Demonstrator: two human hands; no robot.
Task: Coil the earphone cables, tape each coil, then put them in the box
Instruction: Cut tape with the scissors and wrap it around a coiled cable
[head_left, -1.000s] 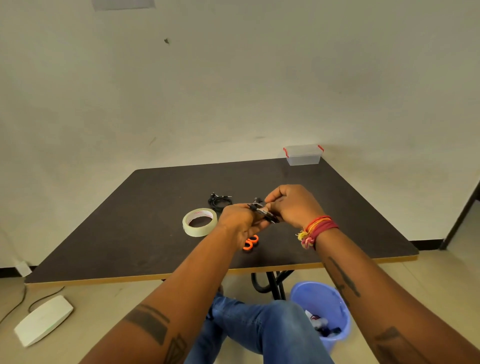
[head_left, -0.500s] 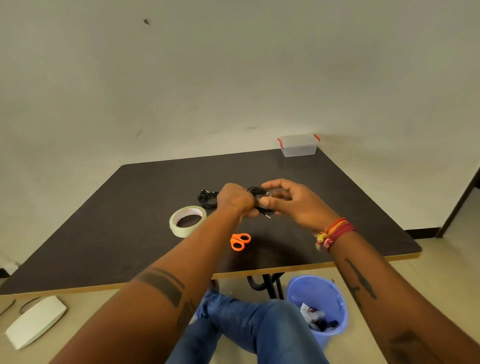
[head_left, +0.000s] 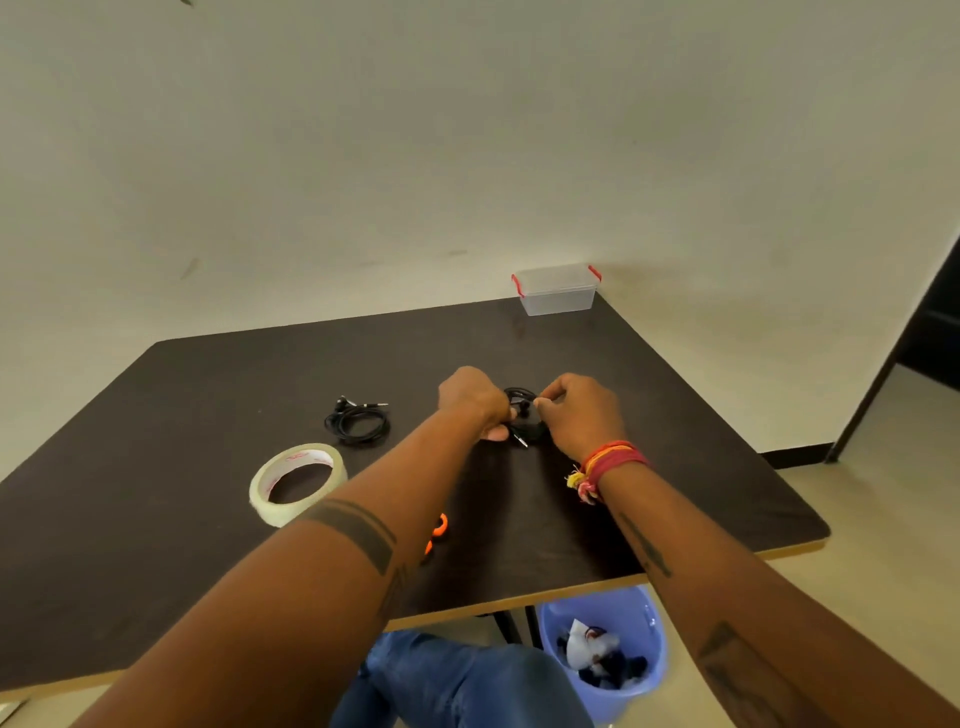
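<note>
A black earphone coil (head_left: 523, 415) sits between my two hands above the middle of the dark table (head_left: 208, 395). My left hand (head_left: 474, 400) grips its left side, and my right hand (head_left: 581, 410) pinches its right side; the jack plug pokes out below. A second black earphone coil (head_left: 358, 422) lies on the table to the left, apart from both hands. The roll of clear tape (head_left: 297, 482) lies flat nearer me on the left. The clear plastic box (head_left: 558, 289) with red clips stands at the table's far right corner.
Orange-handled scissors (head_left: 438, 530) lie mostly hidden under my left forearm. A blue bin (head_left: 608, 649) with scraps stands on the floor under the table's near edge, beside my knee. A dark doorway edge is at far right.
Both hands have moved forward over the table with the coil. The right hand's fingers, spread half a second ago, now pinch the coil. The camera view has tilted down.
</note>
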